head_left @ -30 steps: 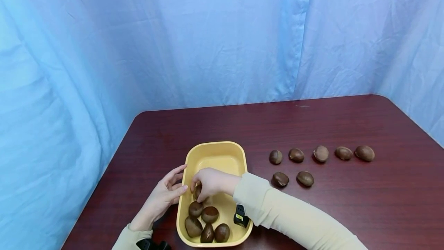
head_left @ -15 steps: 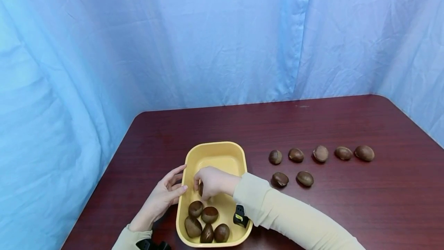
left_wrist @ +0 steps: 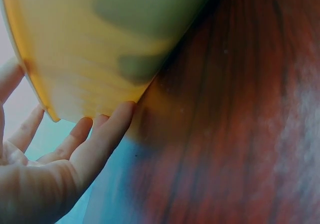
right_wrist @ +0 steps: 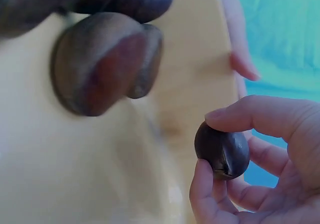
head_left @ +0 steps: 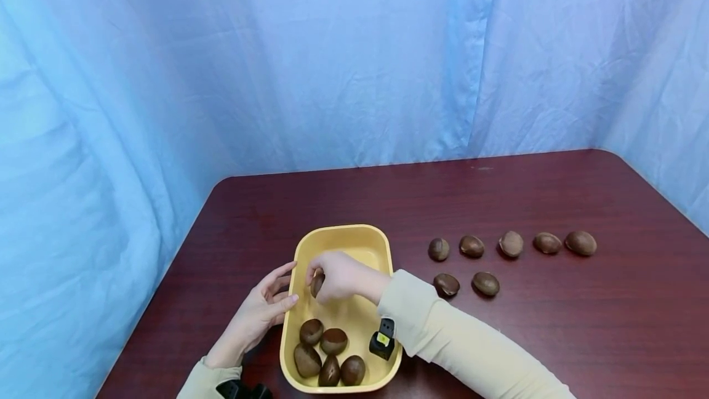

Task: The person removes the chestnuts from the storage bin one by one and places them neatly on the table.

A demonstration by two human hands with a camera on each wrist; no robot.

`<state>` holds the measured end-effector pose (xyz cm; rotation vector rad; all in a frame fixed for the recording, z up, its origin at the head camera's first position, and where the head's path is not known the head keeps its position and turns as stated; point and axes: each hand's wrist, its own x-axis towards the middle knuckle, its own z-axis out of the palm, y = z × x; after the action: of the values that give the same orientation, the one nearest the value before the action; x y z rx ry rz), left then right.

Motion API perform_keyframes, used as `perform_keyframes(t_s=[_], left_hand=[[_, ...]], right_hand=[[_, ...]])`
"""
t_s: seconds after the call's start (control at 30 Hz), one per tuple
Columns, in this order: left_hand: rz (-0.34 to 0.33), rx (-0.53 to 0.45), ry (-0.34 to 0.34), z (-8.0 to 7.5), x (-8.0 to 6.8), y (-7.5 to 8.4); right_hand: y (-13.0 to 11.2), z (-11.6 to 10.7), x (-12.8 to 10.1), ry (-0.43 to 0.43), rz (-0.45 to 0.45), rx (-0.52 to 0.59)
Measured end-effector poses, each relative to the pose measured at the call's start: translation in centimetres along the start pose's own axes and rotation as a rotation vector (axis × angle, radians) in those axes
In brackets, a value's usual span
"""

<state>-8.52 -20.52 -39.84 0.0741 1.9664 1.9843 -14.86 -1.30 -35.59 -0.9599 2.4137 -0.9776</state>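
Between its thumb and fingers my right hand (head_left: pixel 343 277) pinches a chestnut (right_wrist: pixel 219 153), held inside the yellow plastic box (head_left: pixel 354 240) near its left wall. In the head view that chestnut is partly covered by the fingers. Several more chestnuts (head_left: pixel 334 342) lie together in the near end of the box. My left hand (head_left: pixel 256 313) rests at the box's left side with its fingers fairly straight and spread. In the left wrist view its fingertips touch the outer wall, and dark shapes show through the plastic.
Right of the box, chestnuts lie spaced out on the dark red table (head_left: pixel 554 331): a back row with several, including one chestnut (head_left: pixel 511 244) in its middle, and two in front, one a chestnut (head_left: pixel 485 284). Blue curtains (head_left: pixel 354 66) hang behind and at both sides.
My right hand has moved slightly toward the far end of the box with the pinched chestnut, away from the others. The left hand stays in place at the wall.
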Motion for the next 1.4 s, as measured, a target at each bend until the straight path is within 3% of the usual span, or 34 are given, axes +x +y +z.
perform_keyframes(t_s=[0.3,0.6,0.97,1.4], left_hand=[[0.009,0.0,-0.007,0.0,0.0,-0.2],[0.011,-0.001,-0.013,0.0,0.1,-0.1],[0.018,0.006,-0.011,0.0,0.0,-0.1],[0.023,-0.008,-0.015,0.0,-0.2,-0.1]], right_hand=[[-1.7,-3.1,-0.8,-0.002,-0.033,0.083],[-2.6,-5.5,-2.3,0.043,-0.063,0.014],[0.6,-5.0,-5.1,0.11,-0.15,-0.024],[4.6,-5.8,-9.1,0.179,-0.14,-0.04]])
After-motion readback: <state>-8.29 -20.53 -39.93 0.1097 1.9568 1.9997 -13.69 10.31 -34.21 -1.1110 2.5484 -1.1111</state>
